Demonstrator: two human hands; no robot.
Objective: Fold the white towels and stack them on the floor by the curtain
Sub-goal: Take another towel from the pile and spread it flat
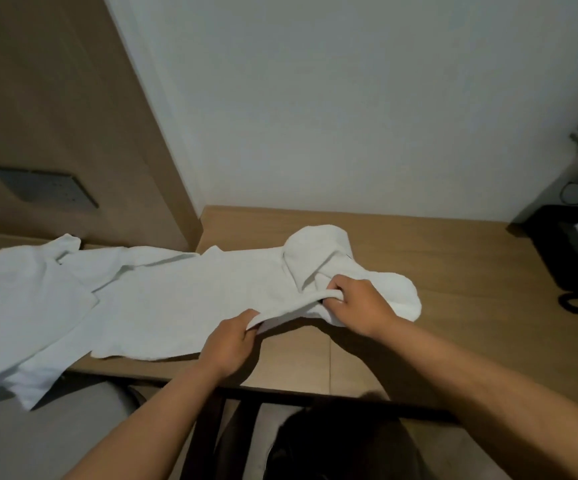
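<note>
Fingers of both my hands pinch the near hem of one towel (pixel 190 299) on the desk (pixel 453 271).

My left hand (pixel 228 344) grips the hem at its middle, thumb over the cloth; my right hand (pixel 356 306) curls round the bunched right end, where the cloth humps up just beyond my knuckles. The towel's long axis runs left to right across the desk, stretching away to my left, so the free length lies past my left hand, which is the nearer one to it. A second towel (pixel 21 299) overlaps its far left end and hangs over the desk edge. No curtain shows, and no stack is begun, I judge.
</note>
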